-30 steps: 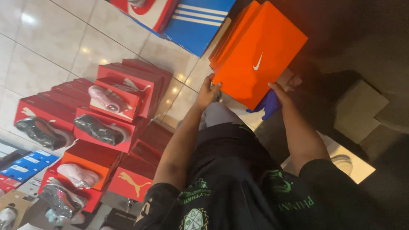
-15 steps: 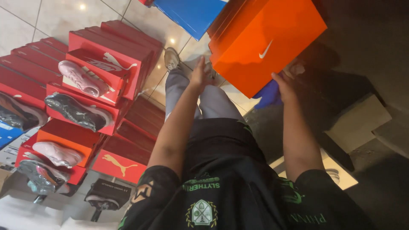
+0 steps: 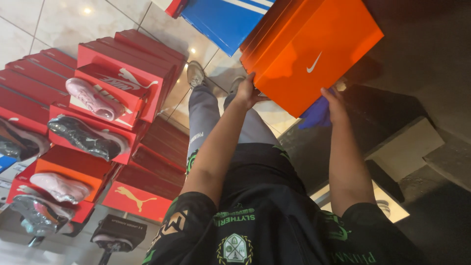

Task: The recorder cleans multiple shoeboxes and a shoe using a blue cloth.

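Hands: both raised in front of the body, gripping an orange shoebox by its lower edge.
Left hand: closed on the box's lower-left corner, fingers curled under the rim, thumb on the side.
Right hand: closed on the box's lower-right edge, fingers tucked behind it; also pinching a scrap of blue cloth against the underside.
Orange shoebox: held tilted, lid facing up toward the camera, white mark near the middle; stacked on at least one more orange box just behind its left edge.
Blue box: lying on the tiled floor beyond the orange one, white stripes along one side.
Red boxes: stacked in rows on the left, several open with shoes set on top.
Pink shoe: resting on an open red box.
Dark shoe: on the box just below.
Legs: grey trousers, feet on the floor near the blue box.
Shirt: black with green print.
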